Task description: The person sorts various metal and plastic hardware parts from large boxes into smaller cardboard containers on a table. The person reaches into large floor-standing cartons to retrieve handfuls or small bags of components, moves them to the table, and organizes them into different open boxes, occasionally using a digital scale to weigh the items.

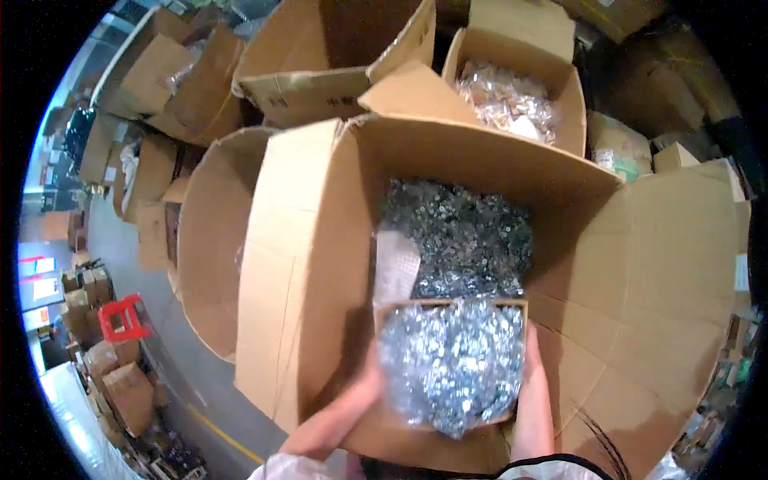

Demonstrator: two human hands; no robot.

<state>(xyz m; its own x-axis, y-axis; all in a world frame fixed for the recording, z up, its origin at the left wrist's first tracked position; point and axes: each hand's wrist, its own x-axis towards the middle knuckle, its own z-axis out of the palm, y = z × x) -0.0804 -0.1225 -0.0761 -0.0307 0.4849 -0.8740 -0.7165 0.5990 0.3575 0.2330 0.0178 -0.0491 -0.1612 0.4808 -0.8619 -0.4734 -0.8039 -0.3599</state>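
The light is bright and comes from above. It makes strong white glare on the shiny metal parts (452,364) in the small box (448,432). Deep shadow fills the inside of the big box (320,264). The picture is soft and a little blurred. Straight edges bend near the rim, and the corners are black.

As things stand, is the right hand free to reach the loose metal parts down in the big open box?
Probably not: the right hand grips one side of the small carton of shiny parts, held right over the metal parts in the big box.
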